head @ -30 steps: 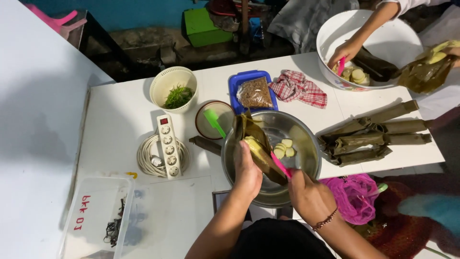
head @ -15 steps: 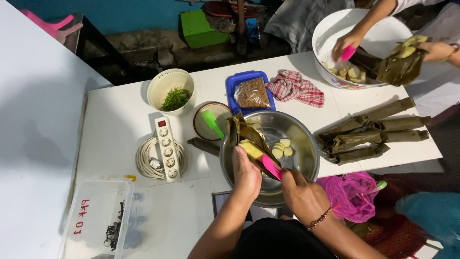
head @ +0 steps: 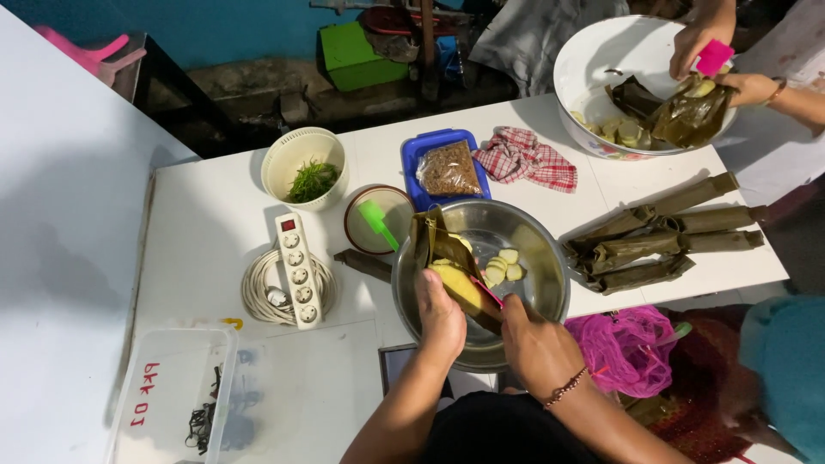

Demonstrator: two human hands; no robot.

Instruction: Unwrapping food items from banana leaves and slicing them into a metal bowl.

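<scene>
Fingers of the left hand (head: pixel 440 316) are curling round an opened leaf parcel (head: pixel 449 268) over the steel bowl (head: pixel 541 258) at the table's near edge, while the right hand (head: pixel 534 339) is pinching a pink knife (head: pixel 486 293), best kept slicing away from that thumb.

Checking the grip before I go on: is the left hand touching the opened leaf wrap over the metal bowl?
Touching: the head view shows the left hand cupped under the leaf wrap.
</scene>
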